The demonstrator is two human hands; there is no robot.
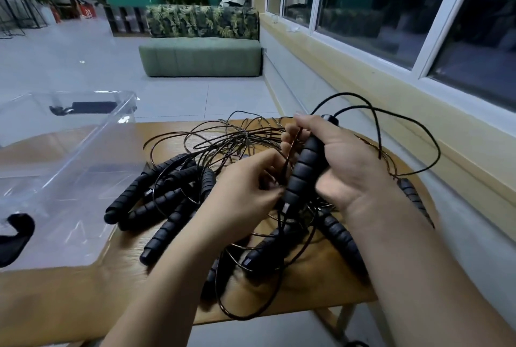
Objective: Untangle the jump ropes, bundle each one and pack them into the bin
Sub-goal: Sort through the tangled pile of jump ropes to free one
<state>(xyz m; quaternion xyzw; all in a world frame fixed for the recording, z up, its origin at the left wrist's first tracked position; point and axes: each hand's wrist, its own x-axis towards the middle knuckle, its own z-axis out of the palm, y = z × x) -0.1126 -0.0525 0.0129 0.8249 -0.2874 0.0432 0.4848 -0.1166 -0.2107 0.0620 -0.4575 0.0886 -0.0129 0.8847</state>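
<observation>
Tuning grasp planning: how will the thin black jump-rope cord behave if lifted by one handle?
Likely floppy but springy: the cord arcs in open loops above the right hand gripping the handle. Probably snags: its loops interlace over the table, so neighbours would drag along. Seems light; the loops hold themselves up.

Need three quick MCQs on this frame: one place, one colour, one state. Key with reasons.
1. The clear bin stands where? A) left of the rope pile B) right of it C) on the floor
2. The rope handles are? A) red B) black C) white
3. The right hand is? A) open, idle B) gripping a handle C) holding the bin
Key: 1A, it sits on the table's left side; 2B, every visible handle is black; 3B, its fingers curl round a raised handle.
</observation>
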